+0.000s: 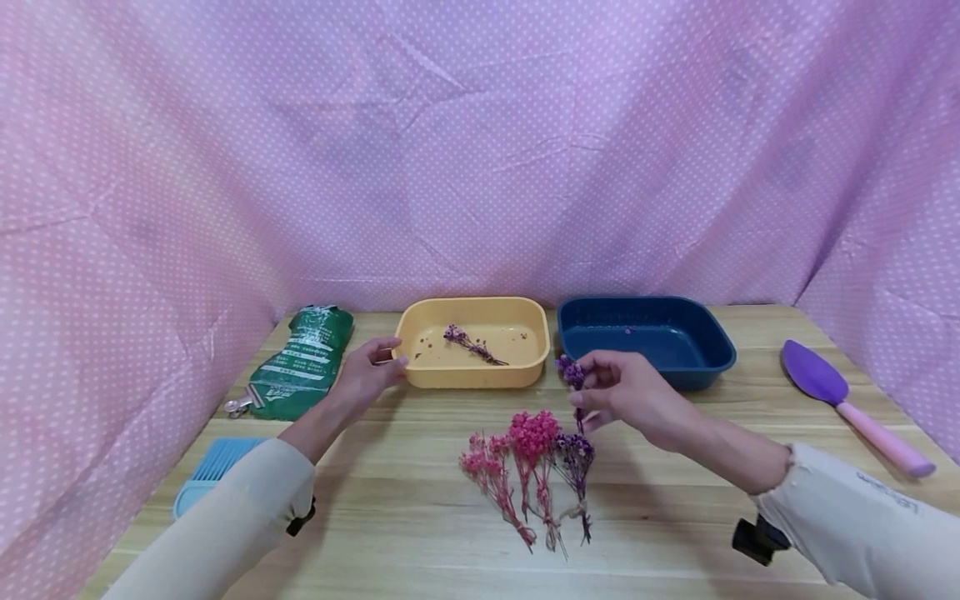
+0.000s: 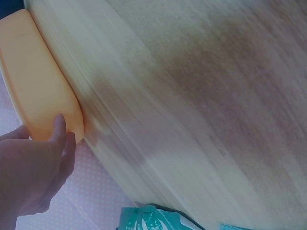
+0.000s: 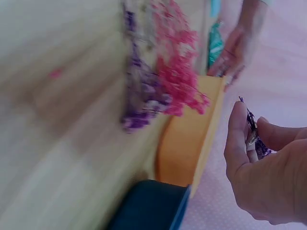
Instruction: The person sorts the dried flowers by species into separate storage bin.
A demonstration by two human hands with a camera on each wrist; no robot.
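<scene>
My right hand (image 1: 633,396) pinches a small purple dried flower sprig (image 1: 572,372) between thumb and fingers, above the table in front of the blue tray. Part of its stem is hidden by the fingers. At the left end of the yellow tray (image 1: 472,377), my left hand (image 1: 367,371) holds the rim and outer wall. Inside that tray lies another purple sprig (image 1: 472,344) among loose bits. Nearer to me are several pink dried flower bunches (image 1: 534,433) and a purple bunch (image 1: 574,458), side by side on the table.
The blue tray (image 1: 712,350) stands right of the yellow one, with a small purple bit inside. A green packet (image 1: 296,371) with a metal clip and a light-blue comb-like tool (image 1: 217,467) lie left. A purple spatula (image 1: 817,375) lies far right. Pink dotted cloth (image 1: 480,150) surrounds the table.
</scene>
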